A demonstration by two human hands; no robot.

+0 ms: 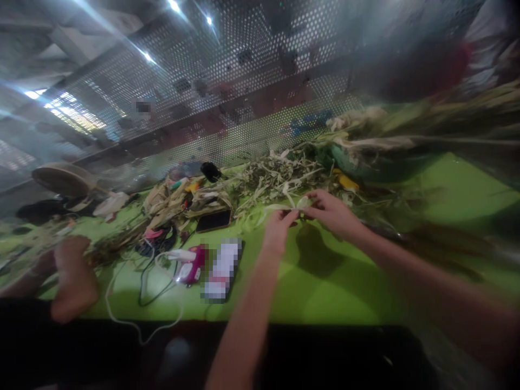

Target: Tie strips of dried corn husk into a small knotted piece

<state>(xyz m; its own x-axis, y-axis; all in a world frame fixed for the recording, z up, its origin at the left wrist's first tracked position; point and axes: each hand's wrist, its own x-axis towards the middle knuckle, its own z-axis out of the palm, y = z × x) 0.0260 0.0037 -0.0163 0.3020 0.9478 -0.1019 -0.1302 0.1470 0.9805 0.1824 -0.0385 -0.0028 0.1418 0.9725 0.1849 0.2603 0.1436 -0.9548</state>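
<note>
My left hand [279, 227] and my right hand [331, 212] meet just above the green tabletop [345, 303]. Between their fingertips is a pale leaf strip [280, 207], which looks like dried husk and spreads out in loops and points like a bow. The left thumb and fingers pinch it from the near left side. On the other side, the fingers of my right hand are closed on it too. Exactly where the strip is folded or knotted is hidden by the fingers. Just beyond my hands lies a heap of dried, shredded leaf strips [280, 172].
Left of my hands are a lit phone [223, 271], a dark phone [213, 221] and a magenta power strip [193, 264] with trailing cables. A co-worker's arm [75, 276] rests farther left. A perforated partition [244, 70] stands behind. A yellow-handled object [345, 180] lies beyond my right hand.
</note>
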